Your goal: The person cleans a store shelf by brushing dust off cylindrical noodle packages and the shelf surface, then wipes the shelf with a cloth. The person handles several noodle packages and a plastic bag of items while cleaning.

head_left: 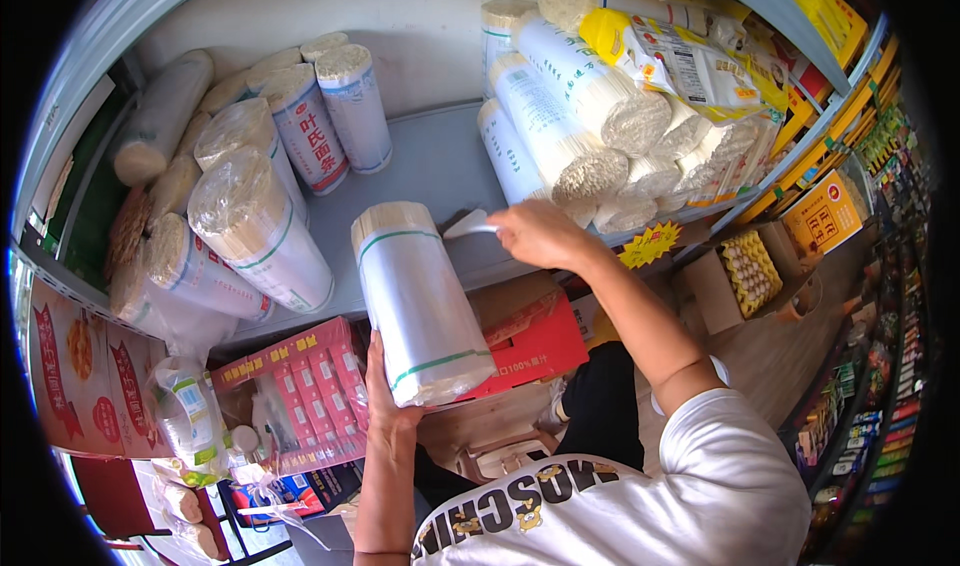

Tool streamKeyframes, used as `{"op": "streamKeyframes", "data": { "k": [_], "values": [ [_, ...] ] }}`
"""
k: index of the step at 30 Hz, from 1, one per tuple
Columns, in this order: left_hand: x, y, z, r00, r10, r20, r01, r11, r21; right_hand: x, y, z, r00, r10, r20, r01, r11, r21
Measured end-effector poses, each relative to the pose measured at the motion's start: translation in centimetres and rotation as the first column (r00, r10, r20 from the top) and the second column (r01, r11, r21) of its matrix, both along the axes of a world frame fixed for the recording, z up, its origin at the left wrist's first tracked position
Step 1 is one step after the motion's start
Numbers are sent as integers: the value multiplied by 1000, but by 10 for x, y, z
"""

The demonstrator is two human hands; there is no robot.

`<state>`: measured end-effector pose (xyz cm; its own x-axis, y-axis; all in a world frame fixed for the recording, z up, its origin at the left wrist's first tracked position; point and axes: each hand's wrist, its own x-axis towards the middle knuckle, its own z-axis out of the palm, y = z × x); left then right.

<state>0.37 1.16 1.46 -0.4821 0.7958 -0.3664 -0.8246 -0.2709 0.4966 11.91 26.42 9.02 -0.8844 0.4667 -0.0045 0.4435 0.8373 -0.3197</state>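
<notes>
A thick bundle of dried noodles (pixel 420 301), wrapped in white paper with green bands, leans at a tilt in front of the grey shelf. My left hand (pixel 388 394) holds it low on its left side, the fingers partly hidden behind it. Just right of the bundle's upper end, my right hand (pixel 540 234) is closed on the white handle of a small brush (pixel 468 225). Its dark end is over the shelf surface, close to the bundle.
More wrapped noodle bundles (pixel 262 236) stand on the shelf's left side. Others lie stacked (pixel 570 131) at right under yellow packets (pixel 690 61). Below the shelf edge are a red box (pixel 530 346), pink packs (pixel 320 391) and a carton with an egg tray (pixel 750 271).
</notes>
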Motion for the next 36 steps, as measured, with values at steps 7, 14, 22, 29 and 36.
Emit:
{"op": "streamKeyframes", "data": {
  "k": [7,14,22,29,36],
  "values": [
    [-2,-1,-2,999,-34,-2,34,999,10,-116,69,-9,871,-283,-402,342,936,81],
    [-5,-3,-9,1000,-16,0,16,1000,2,-223,142,-61,901,-382,-207,402,913,66],
    [-7,-9,-14,999,-19,38,20,1000,-7,-207,110,-64,978,-207,18,200,964,176],
    [-6,2,-11,999,-29,36,28,999,31,-86,44,-69,991,-114,-77,120,990,78],
    [-12,3,-12,997,-77,-22,78,996,45,74,-56,-55,996,-79,-47,80,996,28]
  ]
}}
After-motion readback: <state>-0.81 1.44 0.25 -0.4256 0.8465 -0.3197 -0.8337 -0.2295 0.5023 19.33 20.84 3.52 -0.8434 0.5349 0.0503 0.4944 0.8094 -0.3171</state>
